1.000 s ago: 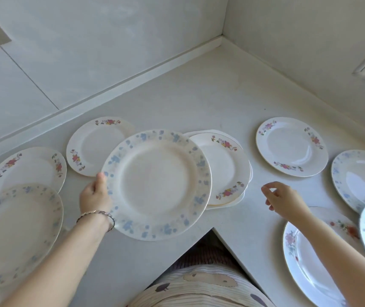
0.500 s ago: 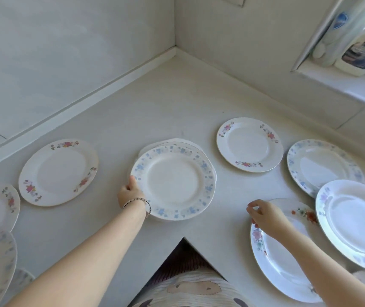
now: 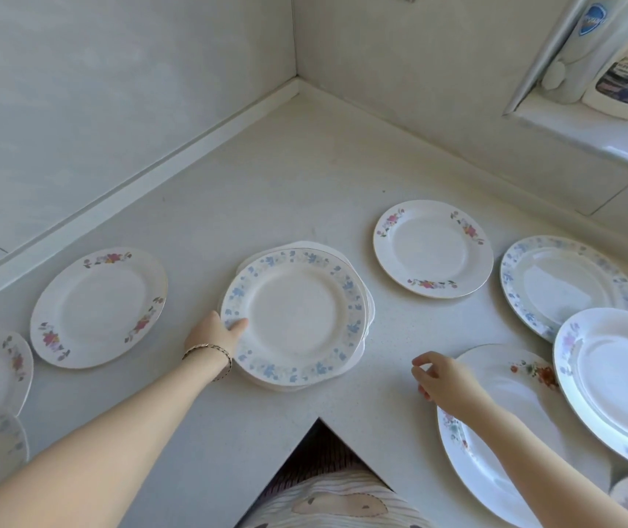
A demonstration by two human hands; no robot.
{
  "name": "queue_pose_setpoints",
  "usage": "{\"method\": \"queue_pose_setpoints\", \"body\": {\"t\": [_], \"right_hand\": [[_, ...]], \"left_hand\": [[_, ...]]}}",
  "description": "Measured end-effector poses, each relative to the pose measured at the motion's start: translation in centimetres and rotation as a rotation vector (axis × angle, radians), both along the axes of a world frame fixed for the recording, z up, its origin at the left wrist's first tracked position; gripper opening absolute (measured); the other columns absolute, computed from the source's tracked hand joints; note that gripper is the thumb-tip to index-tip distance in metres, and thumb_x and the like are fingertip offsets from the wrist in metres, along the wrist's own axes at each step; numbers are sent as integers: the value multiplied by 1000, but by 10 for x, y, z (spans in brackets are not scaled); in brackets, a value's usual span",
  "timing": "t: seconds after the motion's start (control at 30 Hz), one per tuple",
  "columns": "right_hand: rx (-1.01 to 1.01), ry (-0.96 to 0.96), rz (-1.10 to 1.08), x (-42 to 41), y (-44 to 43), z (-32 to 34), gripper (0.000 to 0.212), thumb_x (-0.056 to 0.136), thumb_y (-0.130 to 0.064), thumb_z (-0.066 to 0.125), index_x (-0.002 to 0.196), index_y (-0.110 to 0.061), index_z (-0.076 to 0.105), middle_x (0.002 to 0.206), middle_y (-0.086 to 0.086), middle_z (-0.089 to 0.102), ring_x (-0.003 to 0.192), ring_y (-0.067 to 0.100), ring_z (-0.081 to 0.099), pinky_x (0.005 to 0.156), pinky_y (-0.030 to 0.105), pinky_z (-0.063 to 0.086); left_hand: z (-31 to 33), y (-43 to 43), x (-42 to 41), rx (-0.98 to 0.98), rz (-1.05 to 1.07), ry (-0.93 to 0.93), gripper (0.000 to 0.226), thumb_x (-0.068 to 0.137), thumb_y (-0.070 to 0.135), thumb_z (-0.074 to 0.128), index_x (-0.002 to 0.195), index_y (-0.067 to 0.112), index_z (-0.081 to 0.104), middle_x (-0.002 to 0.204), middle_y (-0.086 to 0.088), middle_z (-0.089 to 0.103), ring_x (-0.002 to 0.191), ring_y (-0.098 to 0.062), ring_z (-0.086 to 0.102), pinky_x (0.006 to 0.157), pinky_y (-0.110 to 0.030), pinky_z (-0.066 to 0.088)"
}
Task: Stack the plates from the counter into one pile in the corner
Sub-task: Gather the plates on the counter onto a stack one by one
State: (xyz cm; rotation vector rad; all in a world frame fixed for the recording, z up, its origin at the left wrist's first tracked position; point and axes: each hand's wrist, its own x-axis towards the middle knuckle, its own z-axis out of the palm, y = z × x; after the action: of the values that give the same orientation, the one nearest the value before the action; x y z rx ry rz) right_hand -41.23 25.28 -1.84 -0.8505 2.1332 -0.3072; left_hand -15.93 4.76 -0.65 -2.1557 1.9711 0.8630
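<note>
At centre of the pale speckled L-shaped table (image 3: 305, 177), a small pile of white china plates (image 3: 366, 339) is forming, topped by a round white plate with a blue floral rim (image 3: 293, 318). Step in hand, as judged: top plate being seated on the pile, left hand (image 3: 215, 333) not yet off it. Left hand: thumb on the rim's upper face at the plate's near-left edge, fingers under or behind it and hidden, so it grips the blue-rimmed plate; arm reaches in long from lower left, thin bracelet (image 3: 209, 350) at the wrist. Right hand (image 3: 444, 381) holds nothing: fingers loosely curled, partly open, hovering just at the near-left edge of a large white plate with red flower sprigs (image 3: 510, 398); whether it touches the rim, can't tell. Loose plates on both sides: two white plates with pink flowers, one left (image 3: 99, 308) and one right (image 3: 432, 247) of the pile, a second blue-rimmed plate (image 3: 568, 280) far right with a white plate with faint lilac flowers (image 3: 617, 383) overlapping it, more cut off at the left edge. Pile sits well out from the wall corner (image 3: 297, 85), edges visibly misaligned. Next move likely: release left, pinch the red-sprig plate's rim with the right, lift clear of the overlapping neighbour, carry over, centre it. Many plates left; pile probably needs pushing back into the corner.
</note>
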Motion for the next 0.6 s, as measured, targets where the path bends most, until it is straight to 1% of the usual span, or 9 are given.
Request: {"method": "queue_pose_setpoints", "body": {"t": [0.07,0.17,0.27,0.37,0.43,0.5,0.53,0.57,0.6], "right_hand": [[4,-7,-6,3,0,-3,25,94,-24,46,115,-14,57,62,-8,60,56,7,55,52,17,40],[8,-8,-21,2,-1,-6,24,94,-23,47,114,-15,57,63,-8,60,56,6,55,51,17,39],[7,-29,-54,0,-6,-9,23,93,-21,48,113,-13,57,65,-6,61,57,8,56,52,17,41],[-6,-62,-145,-5,-18,-12,24,92,-18,49,112,-8,58,65,-1,61,55,12,56,50,18,41],[-47,-144,-337,-12,-31,-14,27,91,-13,50,114,-1,57,65,3,58,54,16,55,52,21,45],[-135,-337,-685,-24,-46,-15,31,90,-9,51,114,11,55,67,8,53,57,20,54,57,25,48],[-185,-484,-884,-31,-54,-14,32,91,-9,51,115,11,54,73,12,54,63,23,57,59,25,52],[-231,-632,-1067,-38,-62,-13,35,92,-11,51,121,9,50,86,16,58,78,27,62,68,22,55],[-263,-741,-1205,-46,-71,-12,42,94,-15,50,130,6,43,106,20,58,99,30,63,82,24,54]], "left_hand": [[3,-3,-5,-19,-26,-47,48,90,42,50,113,-1,52,116,-19,62,108,-34,59,82,-36,45],[5,-5,-8,12,-31,-48,44,90,38,51,115,3,46,117,-17,61,107,-33,59,83,-37,46],[4,-2,-12,99,-38,14,54,86,34,58,125,3,37,126,-15,56,115,-33,56,89,-36,44],[5,2,-15,114,-27,44,58,85,32,62,127,2,35,130,-16,53,118,-32,54,91,-35,43],[5,1,-13,117,-35,13,58,86,34,59,128,2,36,129,-15,54,117,-32,54,90,-35,43],[6,-1,-11,92,-62,-47,54,89,38,52,126,2,37,127,-17,55,115,-33,56,89,-38,45],[6,-3,-10,63,-67,-71,52,90,40,49,124,2,37,125,-18,55,114,-34,56,88,-39,45],[7,-6,-9,31,-65,-89,50,91,40,46,123,2,38,124,-18,55,113,-35,56,88,-40,46],[8,-9,-8,1,-61,-98,48,92,40,43,123,3,39,124,-18,54,112,-35,56,89,-41,46]]}}
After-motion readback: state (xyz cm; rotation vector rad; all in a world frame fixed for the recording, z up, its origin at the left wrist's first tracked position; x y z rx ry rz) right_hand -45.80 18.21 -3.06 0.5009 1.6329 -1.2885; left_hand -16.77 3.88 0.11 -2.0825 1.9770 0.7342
